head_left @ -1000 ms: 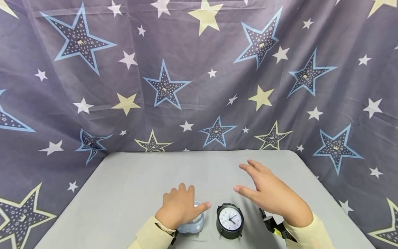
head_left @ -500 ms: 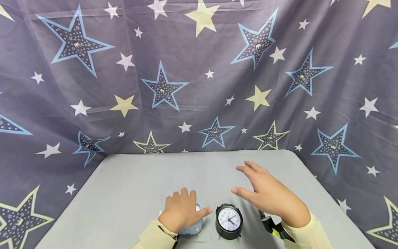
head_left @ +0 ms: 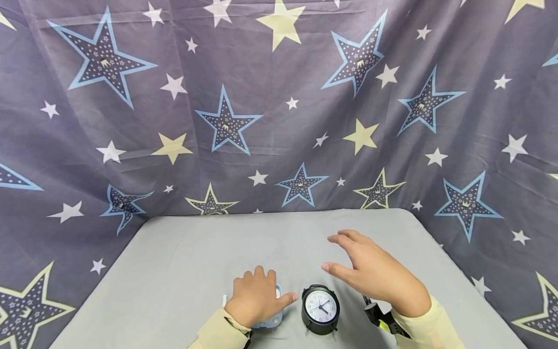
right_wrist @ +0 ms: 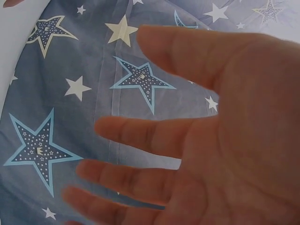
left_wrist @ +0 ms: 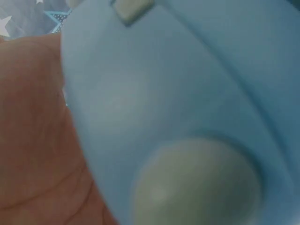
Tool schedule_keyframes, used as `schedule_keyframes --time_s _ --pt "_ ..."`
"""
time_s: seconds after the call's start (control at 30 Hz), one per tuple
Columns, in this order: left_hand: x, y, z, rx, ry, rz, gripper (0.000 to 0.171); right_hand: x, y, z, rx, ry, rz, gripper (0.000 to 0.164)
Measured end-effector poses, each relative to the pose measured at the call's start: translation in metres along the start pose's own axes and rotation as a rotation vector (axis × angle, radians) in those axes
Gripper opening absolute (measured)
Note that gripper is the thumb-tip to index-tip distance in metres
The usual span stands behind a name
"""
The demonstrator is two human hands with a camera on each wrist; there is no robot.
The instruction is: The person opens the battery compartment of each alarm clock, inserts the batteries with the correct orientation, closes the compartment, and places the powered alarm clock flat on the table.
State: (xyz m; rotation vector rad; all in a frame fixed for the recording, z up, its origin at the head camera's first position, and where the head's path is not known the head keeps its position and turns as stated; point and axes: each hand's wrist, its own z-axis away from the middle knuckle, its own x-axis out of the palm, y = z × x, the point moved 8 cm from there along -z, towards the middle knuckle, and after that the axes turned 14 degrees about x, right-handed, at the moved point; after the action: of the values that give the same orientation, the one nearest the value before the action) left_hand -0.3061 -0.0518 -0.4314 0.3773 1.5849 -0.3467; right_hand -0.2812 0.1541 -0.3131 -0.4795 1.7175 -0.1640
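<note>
My left hand point(head_left: 255, 297) is over a light-blue rounded object point(head_left: 273, 320), hiding most of it. The thumb sticks out straight to the right; the fingers point forward. In the left wrist view the blue casing point(left_wrist: 117, 93), with a round pale knob and a seam, fills most of the picture beside the palm point(left_wrist: 37, 140). Whether palm and casing touch is unclear. A round black alarm clock point(head_left: 320, 309) with a white dial stands right of the blue object. My right hand point(head_left: 378, 271) hovers right of the clock, fingers spread and holding nothing, as the right wrist view shows.
A grey-covered table point(head_left: 187, 261) spreads out in front of me. Dark curtains with stars point(head_left: 301, 184) stand behind it and along both sides. A black strap device point(head_left: 375, 312) is by my right wrist.
My left hand has shifted slightly right and toward me, covering more of the blue object; a white bit now shows left of it. My right hand has drifted slightly left. The camera has turned a little.
</note>
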Motion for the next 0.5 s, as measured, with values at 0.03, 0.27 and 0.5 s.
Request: schedule_keyframes --time_s 0.03,0.27,0.5 --pt "0.0011 0.0002 -0.0003 0.0 -0.005 0.001 0.095 0.0001 -0.0004 -0.0003 -0.003 0.003 0.001 0.059" --pt "0.0058 -0.0001 -0.0014 -0.01 -0.01 -0.023 0.092 0.0047 -0.0004 -0.001 0.016 -0.02 0.034 0.054" --pt "0.0061 0.0007 0.0014 -0.026 -0.011 -0.033 0.086 0.0082 0.001 -0.0003 0.024 -0.047 0.06 0.053"
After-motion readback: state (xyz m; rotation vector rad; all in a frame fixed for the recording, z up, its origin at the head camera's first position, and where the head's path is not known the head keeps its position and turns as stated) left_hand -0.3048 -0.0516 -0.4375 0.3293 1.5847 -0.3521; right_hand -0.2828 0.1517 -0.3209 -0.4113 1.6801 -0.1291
